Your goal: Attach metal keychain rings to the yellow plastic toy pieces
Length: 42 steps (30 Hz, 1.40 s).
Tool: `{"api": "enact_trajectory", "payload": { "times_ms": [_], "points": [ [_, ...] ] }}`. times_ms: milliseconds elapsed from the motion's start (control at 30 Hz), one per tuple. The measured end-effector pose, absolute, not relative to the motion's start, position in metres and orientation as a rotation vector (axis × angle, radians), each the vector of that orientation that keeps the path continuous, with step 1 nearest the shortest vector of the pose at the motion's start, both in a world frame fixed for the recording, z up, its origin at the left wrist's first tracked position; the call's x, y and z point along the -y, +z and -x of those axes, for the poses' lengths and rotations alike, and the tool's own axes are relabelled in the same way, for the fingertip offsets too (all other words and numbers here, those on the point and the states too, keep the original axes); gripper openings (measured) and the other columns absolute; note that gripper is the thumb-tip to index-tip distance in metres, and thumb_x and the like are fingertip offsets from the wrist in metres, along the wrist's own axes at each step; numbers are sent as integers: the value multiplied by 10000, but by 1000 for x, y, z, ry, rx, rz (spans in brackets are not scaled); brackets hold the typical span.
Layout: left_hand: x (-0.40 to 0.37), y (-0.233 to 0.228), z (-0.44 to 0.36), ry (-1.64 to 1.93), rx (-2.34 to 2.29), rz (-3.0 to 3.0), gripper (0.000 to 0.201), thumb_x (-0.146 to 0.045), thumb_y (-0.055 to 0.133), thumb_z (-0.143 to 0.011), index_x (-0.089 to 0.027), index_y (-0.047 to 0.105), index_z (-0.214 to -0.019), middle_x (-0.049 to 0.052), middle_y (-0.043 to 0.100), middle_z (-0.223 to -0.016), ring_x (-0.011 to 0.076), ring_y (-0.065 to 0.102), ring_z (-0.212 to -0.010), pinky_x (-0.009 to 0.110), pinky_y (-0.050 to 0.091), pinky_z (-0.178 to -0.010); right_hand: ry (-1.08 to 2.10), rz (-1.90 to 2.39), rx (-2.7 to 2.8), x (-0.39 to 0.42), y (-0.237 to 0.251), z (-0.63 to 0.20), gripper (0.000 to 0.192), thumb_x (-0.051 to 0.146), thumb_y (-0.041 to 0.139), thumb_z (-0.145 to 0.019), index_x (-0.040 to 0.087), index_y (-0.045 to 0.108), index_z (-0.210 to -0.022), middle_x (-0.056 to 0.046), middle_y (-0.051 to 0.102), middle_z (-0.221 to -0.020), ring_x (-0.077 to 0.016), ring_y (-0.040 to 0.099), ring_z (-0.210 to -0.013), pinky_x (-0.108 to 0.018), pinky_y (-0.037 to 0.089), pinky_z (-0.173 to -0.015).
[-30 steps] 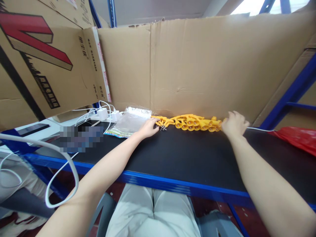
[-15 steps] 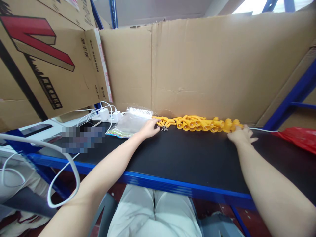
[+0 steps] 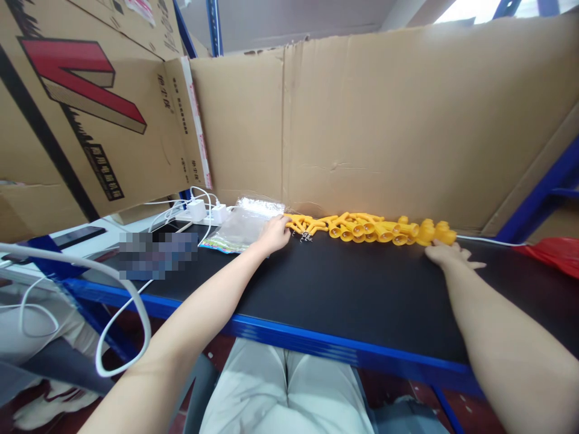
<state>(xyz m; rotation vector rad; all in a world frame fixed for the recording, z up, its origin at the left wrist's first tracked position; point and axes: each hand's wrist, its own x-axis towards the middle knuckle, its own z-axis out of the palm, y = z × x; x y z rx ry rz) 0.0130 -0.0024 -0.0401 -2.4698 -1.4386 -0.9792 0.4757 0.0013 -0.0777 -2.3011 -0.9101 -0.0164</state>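
Observation:
A row of yellow plastic pieces lies along the back of the black tabletop. Branching, forked yellow pieces (image 3: 312, 223) form its left end, with small silvery wire-like bits (image 3: 306, 237) in front of them. Rightward come several yellow funnel-shaped cups (image 3: 373, 232), some with their round mouths facing me. My left hand (image 3: 274, 235) rests at the left end, fingertips against the forked pieces and holding nothing that I can see. At the other end, my right hand (image 3: 452, 256) lies with fingers spread, its fingertips by the yellow cups (image 3: 436, 232) on the far right.
A clear plastic bag (image 3: 246, 223) lies behind my left hand. White chargers (image 3: 196, 210) and cables sit farther left, near a blurred-out item (image 3: 158, 255). Cardboard (image 3: 384, 120) walls the back. A red plastic bag (image 3: 554, 253) lies at right; a blue rail (image 3: 316, 348) edges the table.
My right hand has drawn back slightly from the cups, towards me. My left hand has shifted a little off the forked pieces. The whole view has moved slightly.

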Motion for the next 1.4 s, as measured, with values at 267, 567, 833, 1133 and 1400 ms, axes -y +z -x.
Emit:
{"api": "enact_trajectory", "payload": {
  "times_ms": [267,567,833,1133,1400],
  "points": [
    [-8,-49,1,-702,1632,2314,148,-162,544,-690,-170,678,-751,131,658,-912,293,596,-933,452,478,-839,37,2389,879,10,-68,-465,607,279,426,-782,230,456,-1386,-255,362,-1378,-379,250,-1290,-626,181,-895],
    [-10,-50,8,-635,1910,2309,225,-137,573,-664,-157,659,-871,191,618,-1070,369,551,-1063,509,456,-850,-320,1989,888,23,-43,-447,401,344,393,-862,205,631,-1154,-205,503,-1115,-313,455,-1105,-491,308,-853],
    [-10,-46,11,-575,2048,2363,351,-76,566,-682,-150,633,-1018,202,570,-1184,361,525,-1146,488,432,-927,-398,1745,1228,28,6,-383,269,191,358,-887,131,493,-1113,-194,530,-1084,-216,477,-1074,-321,351,-890],
    [-25,-61,14,-615,1870,2377,255,-272,499,-806,-180,654,-986,153,617,-1122,285,585,-1028,425,466,-881,358,1386,1366,14,-4,-300,389,227,526,-796,208,351,-1143,-112,616,-1037,-195,667,-805,-317,517,-673],
    [-8,-47,1,-573,1970,2341,223,-335,518,-830,-198,665,-928,122,598,-1155,296,512,-1112,446,408,-923,712,1289,1602,33,-8,-268,325,205,686,-693,196,527,-976,-70,681,-965,-165,660,-868,-309,511,-821]
  ]
}}
